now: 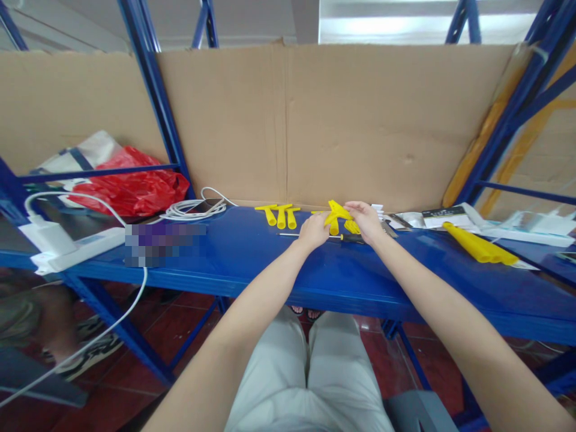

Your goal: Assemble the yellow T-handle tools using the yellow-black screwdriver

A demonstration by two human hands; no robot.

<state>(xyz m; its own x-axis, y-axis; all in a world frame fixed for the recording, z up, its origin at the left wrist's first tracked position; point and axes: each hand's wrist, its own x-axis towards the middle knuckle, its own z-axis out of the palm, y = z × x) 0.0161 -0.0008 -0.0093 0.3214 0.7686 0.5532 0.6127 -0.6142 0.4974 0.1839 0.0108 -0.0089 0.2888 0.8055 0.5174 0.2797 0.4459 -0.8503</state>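
Left hand (315, 231) and right hand (365, 222) pinched a yellow T-shaped plastic piece (337, 210), both grips nearly closed, over a blue metal shelf (238, 258), a screwdriver (351, 238) lay near, three similar yellow pieces (281, 216) lay leftward.

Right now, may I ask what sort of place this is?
Probably a workshop or small assembly station, though I cannot be certain: a blue rack shelf serves as the worktop, a screwdriver lies on it near several yellow parts, and cardboard stands behind as a screen.
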